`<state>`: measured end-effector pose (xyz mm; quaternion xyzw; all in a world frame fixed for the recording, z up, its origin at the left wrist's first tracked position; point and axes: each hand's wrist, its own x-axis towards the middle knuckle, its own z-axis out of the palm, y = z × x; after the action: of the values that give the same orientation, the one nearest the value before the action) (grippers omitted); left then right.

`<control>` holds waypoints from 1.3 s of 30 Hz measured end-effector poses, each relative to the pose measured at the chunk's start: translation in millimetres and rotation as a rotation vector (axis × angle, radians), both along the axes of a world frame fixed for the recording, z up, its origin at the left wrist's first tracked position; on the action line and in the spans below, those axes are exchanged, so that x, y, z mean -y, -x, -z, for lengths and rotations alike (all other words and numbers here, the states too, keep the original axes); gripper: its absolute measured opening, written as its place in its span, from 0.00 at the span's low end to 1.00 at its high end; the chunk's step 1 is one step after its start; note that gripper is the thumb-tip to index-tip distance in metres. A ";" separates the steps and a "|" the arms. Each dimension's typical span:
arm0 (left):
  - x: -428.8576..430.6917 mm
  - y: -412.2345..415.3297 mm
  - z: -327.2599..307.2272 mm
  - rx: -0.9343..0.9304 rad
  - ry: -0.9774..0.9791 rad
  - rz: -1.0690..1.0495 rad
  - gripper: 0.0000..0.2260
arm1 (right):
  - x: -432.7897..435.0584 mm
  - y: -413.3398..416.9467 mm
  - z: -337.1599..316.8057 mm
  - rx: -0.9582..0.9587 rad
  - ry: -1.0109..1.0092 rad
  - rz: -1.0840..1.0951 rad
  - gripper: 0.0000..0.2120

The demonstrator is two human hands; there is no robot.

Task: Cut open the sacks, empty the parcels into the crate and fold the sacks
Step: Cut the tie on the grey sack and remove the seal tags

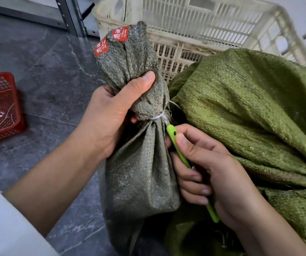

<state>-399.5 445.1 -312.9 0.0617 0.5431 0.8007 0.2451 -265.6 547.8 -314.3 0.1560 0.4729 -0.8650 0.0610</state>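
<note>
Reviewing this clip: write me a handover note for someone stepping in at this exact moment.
Left hand grips the grey sack by its neck, just above the tie.
Right hand holds the cutter, its tip at the tie.
Green sack lies to the right of the grey one; the crate stands behind both.
Done: nothing visible on this sack; the tie is uncut.
Left: cut the tie, empty the parcels into the crate, fold the sack. The green sack's state is unclear.
</note>
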 end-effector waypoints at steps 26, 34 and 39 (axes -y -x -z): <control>-9.1 -24.6 5.7 -0.441 0.245 -0.289 0.12 | 20.1 4.9 0.6 -0.039 0.614 -0.057 0.11; -13.7 -22.6 7.7 -0.444 0.242 -0.278 0.11 | 23.1 5.4 3.0 -0.024 0.694 -0.020 0.14; -16.4 -12.2 10.6 -0.390 0.219 -0.328 0.08 | 28.3 5.4 7.9 -0.049 0.757 -0.032 0.15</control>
<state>-387.3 461.5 -323.5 0.0991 0.6660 0.7393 0.0082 -270.9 519.5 -322.2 0.0942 0.1235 -0.9810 0.1163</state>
